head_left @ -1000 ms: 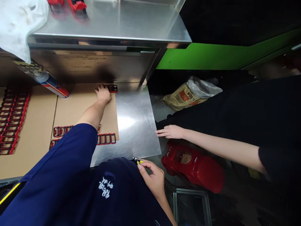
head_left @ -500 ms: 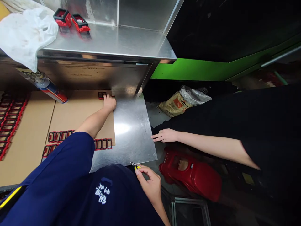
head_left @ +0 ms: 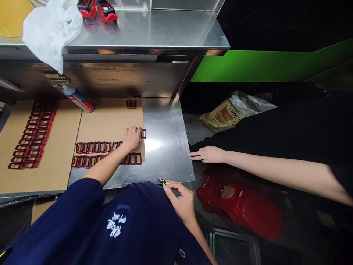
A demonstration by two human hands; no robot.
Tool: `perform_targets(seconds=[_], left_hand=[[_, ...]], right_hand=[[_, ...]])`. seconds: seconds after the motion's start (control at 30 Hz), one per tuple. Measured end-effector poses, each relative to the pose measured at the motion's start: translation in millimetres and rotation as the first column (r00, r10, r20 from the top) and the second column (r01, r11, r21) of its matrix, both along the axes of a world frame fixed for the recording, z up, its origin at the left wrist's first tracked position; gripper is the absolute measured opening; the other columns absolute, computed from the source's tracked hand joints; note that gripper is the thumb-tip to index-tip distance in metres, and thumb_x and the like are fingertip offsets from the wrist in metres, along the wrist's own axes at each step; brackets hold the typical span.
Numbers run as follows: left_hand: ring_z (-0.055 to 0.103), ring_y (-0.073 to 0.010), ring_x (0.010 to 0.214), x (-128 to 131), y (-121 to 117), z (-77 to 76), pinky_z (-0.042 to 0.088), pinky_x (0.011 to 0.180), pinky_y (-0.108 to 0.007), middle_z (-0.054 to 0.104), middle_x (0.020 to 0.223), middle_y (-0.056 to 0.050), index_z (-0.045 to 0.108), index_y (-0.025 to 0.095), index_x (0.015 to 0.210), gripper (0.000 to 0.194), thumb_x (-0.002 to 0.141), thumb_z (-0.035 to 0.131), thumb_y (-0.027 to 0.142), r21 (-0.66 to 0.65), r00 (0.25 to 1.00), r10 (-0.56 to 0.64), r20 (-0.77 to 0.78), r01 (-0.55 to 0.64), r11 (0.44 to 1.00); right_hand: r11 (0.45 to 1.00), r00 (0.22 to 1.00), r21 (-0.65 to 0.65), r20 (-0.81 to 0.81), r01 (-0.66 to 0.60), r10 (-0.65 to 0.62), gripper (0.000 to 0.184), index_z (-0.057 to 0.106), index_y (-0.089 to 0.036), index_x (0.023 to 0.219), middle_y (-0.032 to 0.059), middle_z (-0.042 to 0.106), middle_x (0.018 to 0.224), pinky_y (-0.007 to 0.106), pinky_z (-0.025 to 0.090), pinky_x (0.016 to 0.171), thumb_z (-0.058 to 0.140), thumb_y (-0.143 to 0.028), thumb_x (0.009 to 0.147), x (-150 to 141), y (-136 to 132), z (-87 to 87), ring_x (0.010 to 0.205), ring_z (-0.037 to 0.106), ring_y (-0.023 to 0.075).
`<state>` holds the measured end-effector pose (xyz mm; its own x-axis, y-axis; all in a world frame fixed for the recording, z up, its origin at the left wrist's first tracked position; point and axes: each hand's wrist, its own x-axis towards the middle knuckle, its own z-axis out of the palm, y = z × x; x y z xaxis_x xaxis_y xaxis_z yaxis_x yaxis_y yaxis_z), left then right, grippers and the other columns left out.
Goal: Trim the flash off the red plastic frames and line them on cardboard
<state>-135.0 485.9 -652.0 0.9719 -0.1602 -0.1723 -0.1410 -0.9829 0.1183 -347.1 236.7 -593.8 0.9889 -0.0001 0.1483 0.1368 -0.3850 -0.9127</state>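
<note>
One frame [head_left: 143,137] is best handled by its rim and kept flat, clear of the nearby row of frames [head_left: 91,147]. Open-centred, black and red, it is seen at the right edge of the cardboard [head_left: 107,127], beside the left hand [head_left: 132,138], whose fingers are curled, their grip hidden. Yellow-handled pliers [head_left: 164,182] are pinched in the right hand [head_left: 182,201].

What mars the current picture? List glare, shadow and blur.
In the head view, white glare sits on the metal sheet near the left hand; in the head view, a co-worker's dark clothing merges into shadow; same view, the red shell blurs toward its right end.
</note>
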Motion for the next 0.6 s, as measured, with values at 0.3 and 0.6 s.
perform_targets(seconds=[0.3, 0.6], left_hand=[[0.055, -0.0342, 0.128, -17.2, 21.6, 29.6, 0.043, 0.111, -0.047, 0.057, 0.134, -0.023, 0.051, 0.005, 0.138, 0.062, 0.081, 0.064, 0.026, -0.243, 0.997, -0.061, -0.047, 0.048, 0.969], [0.06, -0.0282, 0.116, -173.4, -14.7, 92.1, 0.055, 0.097, -0.048, 0.055, 0.125, -0.016, 0.035, 0.023, 0.155, 0.087, 0.075, 0.07, 0.019, -0.854, 0.885, -0.248, 0.394, 0.453, 0.257]], right_hand=[[0.992, 0.996, 0.122, -0.094, 0.011, 0.001, 0.009, 0.074, -0.02, 0.089, 0.0057, 0.076, 0.096, 0.029, 0.064, 0.074, 0.074, -0.029, 0.089, 0.1, -0.1, -3.3, 0.081, 0.075, 0.021], [0.96, 0.936, 0.001, 0.22, -0.281, 0.274, 0.011, 0.076, -0.023, 0.093, 0.0066, 0.074, 0.105, 0.034, 0.061, 0.077, 0.077, -0.014, 0.087, 8.4, 3.5, 43.3, 0.087, 0.073, 0.0208]])
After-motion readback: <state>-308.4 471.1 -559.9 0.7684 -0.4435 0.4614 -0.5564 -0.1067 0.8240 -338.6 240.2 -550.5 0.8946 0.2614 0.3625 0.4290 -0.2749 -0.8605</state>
